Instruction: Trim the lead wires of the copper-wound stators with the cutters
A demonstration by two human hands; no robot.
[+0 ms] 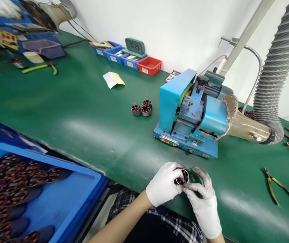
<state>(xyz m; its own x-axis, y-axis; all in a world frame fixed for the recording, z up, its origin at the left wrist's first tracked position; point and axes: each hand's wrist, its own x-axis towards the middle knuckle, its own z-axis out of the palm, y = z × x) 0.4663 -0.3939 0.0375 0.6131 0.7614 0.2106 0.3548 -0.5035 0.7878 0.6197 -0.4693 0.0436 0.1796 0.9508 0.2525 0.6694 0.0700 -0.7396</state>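
Note:
My left hand point(163, 184), in a white glove, grips a small round motor stator point(184, 176) with copper windings inside a metal ring. It is held just above the front edge of the green table. On its right side, my right hand point(203, 199), gloved in white with grey-stained fingertips, has thumb and finger pinched together against the stator's lower edge. Whatever lies in that pinch is too small to make out. Three similar stators point(145, 110) stand together on the table, left of a blue belt machine point(188, 114).
A blue bin point(83, 202) with several stators is at lower left. Yellow-handled pliers point(272, 184) lie at right. A grey duct hose point(273, 67) joins the machine. Folded paper point(114, 80), a red tray point(149, 65) and a clock point(135, 46) are farther back. A co-worker's gloved hand point(5, 8) shows at upper left.

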